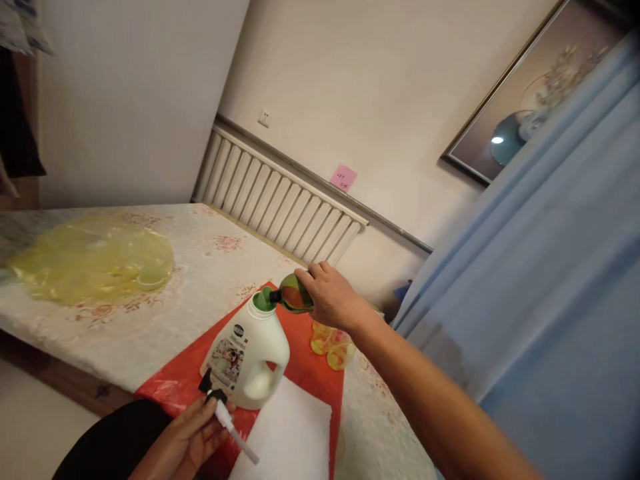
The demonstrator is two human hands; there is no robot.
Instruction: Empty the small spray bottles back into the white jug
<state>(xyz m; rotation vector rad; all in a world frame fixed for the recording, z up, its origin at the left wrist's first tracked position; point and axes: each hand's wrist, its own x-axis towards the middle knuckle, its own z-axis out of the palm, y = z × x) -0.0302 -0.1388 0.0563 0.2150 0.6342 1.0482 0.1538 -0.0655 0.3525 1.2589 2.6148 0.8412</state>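
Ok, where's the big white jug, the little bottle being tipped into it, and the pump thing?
white detergent jug (260,347), head view, on its white shoulder.
small green bottle (293,294), head view, on its tilted body.
pump dispenser (225,420), head view, on its white tube.

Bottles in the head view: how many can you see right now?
2. The white jug stands on the red sheet; the right hand tips the small bottle at its mouth.

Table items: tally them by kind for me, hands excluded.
White jug: 1
Small green bottle: 1
Pump head: 1
Red sheet: 1
White sheet: 1
Yellow plastic bag: 1
Yellow clear items: count unclear
Total: 6, plus those
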